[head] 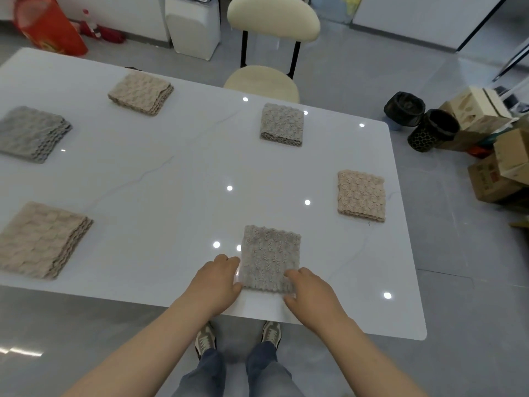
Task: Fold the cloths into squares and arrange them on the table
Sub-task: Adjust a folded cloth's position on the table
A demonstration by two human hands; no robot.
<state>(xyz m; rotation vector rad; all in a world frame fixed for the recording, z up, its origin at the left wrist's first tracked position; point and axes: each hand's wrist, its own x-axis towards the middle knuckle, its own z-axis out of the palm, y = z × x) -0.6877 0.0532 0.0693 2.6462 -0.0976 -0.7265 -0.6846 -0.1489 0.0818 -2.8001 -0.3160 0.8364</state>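
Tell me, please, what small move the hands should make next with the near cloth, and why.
Probably lift both hands away. The near grey cloth already lies flat as a folded square on the table; the left hand and right hand only touch its near corners, and five other folded cloths are laid out.

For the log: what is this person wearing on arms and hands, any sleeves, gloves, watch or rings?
Both forearms are bare to the frame's edge, no sleeve in view. The left hand and right hand show no gloves, watch, bracelet or rings that I can make out.
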